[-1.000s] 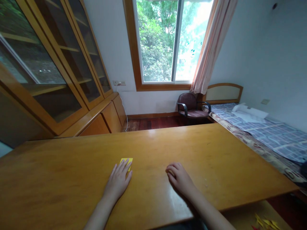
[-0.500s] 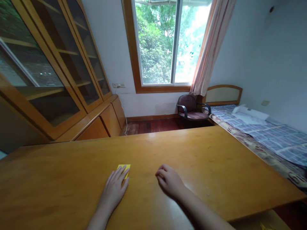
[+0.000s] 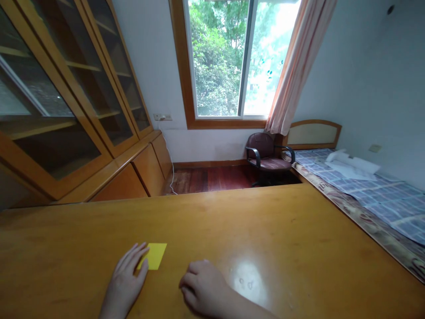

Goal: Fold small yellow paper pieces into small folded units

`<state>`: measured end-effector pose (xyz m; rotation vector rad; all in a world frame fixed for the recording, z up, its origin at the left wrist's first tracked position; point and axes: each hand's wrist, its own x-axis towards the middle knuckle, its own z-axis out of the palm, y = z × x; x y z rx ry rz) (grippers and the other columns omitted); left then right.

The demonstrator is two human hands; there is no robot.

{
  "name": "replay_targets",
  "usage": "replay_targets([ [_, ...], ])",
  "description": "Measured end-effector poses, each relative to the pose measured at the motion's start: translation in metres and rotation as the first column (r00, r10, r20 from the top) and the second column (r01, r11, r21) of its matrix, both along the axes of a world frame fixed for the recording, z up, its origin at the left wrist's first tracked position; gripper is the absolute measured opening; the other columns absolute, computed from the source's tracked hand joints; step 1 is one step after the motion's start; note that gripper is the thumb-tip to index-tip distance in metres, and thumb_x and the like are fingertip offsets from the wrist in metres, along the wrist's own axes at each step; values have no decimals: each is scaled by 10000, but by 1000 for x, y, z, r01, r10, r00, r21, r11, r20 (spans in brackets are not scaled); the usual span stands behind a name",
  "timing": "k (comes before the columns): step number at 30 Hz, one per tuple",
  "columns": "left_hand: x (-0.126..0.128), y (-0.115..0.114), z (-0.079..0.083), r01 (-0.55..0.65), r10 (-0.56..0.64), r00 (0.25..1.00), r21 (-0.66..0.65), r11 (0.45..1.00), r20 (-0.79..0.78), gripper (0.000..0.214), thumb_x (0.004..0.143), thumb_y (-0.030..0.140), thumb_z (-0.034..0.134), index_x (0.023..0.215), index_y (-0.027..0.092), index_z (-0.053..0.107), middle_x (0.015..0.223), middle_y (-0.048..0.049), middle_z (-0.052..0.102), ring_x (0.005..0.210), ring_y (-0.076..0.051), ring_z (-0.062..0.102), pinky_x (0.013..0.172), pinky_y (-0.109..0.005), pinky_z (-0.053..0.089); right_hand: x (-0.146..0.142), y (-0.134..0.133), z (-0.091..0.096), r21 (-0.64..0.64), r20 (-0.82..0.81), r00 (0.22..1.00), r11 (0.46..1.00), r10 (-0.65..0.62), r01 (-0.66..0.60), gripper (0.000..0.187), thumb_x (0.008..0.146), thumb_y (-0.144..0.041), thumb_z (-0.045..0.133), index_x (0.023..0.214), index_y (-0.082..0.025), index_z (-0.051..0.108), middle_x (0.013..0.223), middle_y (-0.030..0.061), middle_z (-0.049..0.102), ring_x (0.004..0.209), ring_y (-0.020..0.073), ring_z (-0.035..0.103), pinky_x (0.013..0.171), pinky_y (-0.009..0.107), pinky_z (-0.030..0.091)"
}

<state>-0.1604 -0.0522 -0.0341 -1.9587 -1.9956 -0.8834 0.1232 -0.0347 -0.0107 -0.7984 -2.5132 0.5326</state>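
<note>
A small yellow paper square (image 3: 154, 255) lies flat on the wooden table (image 3: 265, 230), near its front edge. My left hand (image 3: 124, 283) rests flat on the table with fingers stretched out, the fingertips on the paper's left edge. To the right of it my right hand (image 3: 203, 292) sits on the table with fingers curled under, knuckles up, a short way from the paper; nothing shows in it.
Glass-fronted wooden cabinets (image 3: 66, 102) line the left wall. A window (image 3: 232, 57) with a pink curtain (image 3: 292, 71) is ahead, and a dark red armchair (image 3: 267, 155) stands below it. A bed (image 3: 372, 190) runs along the table's right side.
Both hands have drawn back toward me and to the left. More of the yellow paper shows beyond my left fingertips. The view has shifted, so the table sits lower in frame.
</note>
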Motion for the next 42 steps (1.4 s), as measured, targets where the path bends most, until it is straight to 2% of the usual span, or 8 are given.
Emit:
replay_targets([
  [7, -1, -4, 5, -62, 62, 995, -1, 998, 84, 318, 872, 373, 432, 994, 196, 665, 1151, -96, 687, 1143, -283, 602, 1026, -462, 458, -1, -9, -9, 18, 16, 995, 995, 97, -98, 94, 854, -271, 578, 913, -238, 642, 808, 19, 628, 741, 173, 569, 724, 273, 416],
  [12, 4, -5, 7, -51, 52, 995, -7, 999, 83, 313, 874, 365, 434, 1002, 203, 669, 1161, -77, 689, 1142, -263, 606, 1028, -429, 464, 3, -7, -7, -12, 20, 993, 993, 119, -119, 119, 846, -246, 566, 935, -235, 645, 835, 22, 651, 780, 184, 595, 740, 275, 426],
  [18, 4, -2, -1, -31, 34, 998, -52, 998, 55, 344, 868, 359, 428, 1066, 200, 661, 1203, -80, 676, 1152, -263, 606, 1039, -431, 462, 2, -7, -3, -38, -13, 999, 998, 39, -40, 155, 842, -200, 548, 953, -229, 653, 841, 21, 670, 785, 181, 615, 732, 261, 439],
  [23, 4, -2, -5, -18, 22, 999, -123, 992, 39, 391, 888, 364, 400, 1137, 197, 650, 1259, -85, 646, 1215, -265, 565, 1057, -429, 449, -1, -4, 0, -114, -90, 993, 991, -74, 64, 178, 870, -182, 523, 978, -220, 660, 867, 30, 688, 817, 178, 639, 741, 248, 463],
  [26, 8, -3, -5, 21, -21, 1000, -147, 989, 6, 412, 892, 361, 395, 1154, 169, 650, 1264, -109, 637, 1235, -281, 541, 1062, -451, 438, 0, -3, 4, -163, -127, 987, 984, -97, 76, 187, 885, -177, 516, 989, -220, 665, 895, 30, 697, 836, 168, 649, 752, 233, 474],
  [32, 23, -4, 7, 59, -77, 993, -174, 983, -95, 370, 904, 332, 434, 1179, 205, 647, 1300, -105, 594, 1237, -285, 501, 1068, -458, 413, 3, -2, 8, -204, -145, 982, 975, -123, 91, 189, 890, -157, 522, 992, -206, 673, 923, 41, 704, 869, 167, 654, 787, 237, 485],
  [38, 34, -3, 19, 76, -113, 981, -227, 971, -156, 401, 930, 332, 409, 1221, 175, 637, 1280, -124, 577, 1188, -289, 486, 1050, -470, 419, 4, -1, 9, -185, -148, 972, 971, -181, 153, 180, 919, -167, 512, 990, -208, 673, 925, 43, 696, 874, 168, 643, 791, 247, 485],
  [42, 47, -7, 23, 44, -86, 983, -244, 969, -162, 403, 927, 352, 427, 1235, 199, 637, 1262, -115, 571, 1166, -294, 474, 1034, -468, 430, 5, 1, 7, -143, -150, 969, 974, -199, 177, 163, 919, -165, 523, 975, -204, 671, 903, 48, 678, 866, 174, 625, 789, 261, 481],
])
